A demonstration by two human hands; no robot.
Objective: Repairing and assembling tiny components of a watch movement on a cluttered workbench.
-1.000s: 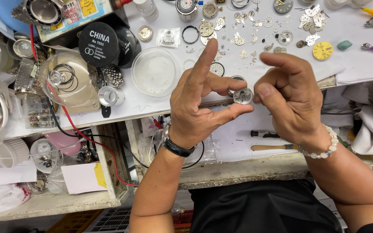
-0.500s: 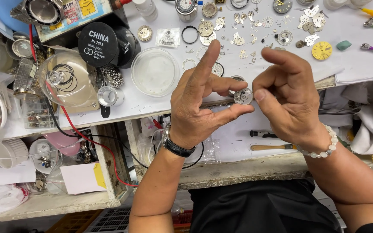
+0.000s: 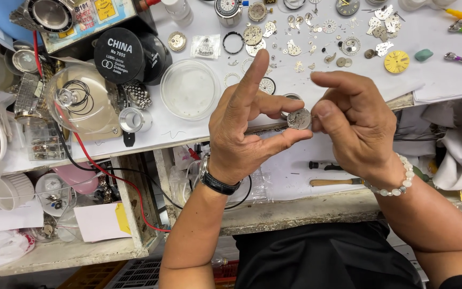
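Overhead, head view: I see the left hand (image 3: 247, 134) pinching a round watch movement (image 3: 299, 119) between thumb and middle finger, index finger raised. Right hand (image 3: 356, 126) has its grip closed at the movement's right edge, touching it. Both hover above the bench (image 3: 188, 134) edge, near a clear dish (image 3: 190, 89) and scattered parts.

The small round watch movement (image 3: 299, 119) is silvery metal, its face showing fine plates and tiny parts (too small to make out singly). It is held up above the front edge of the bench, tilted toward the camera, pinched between fingertips at its left side and its right.
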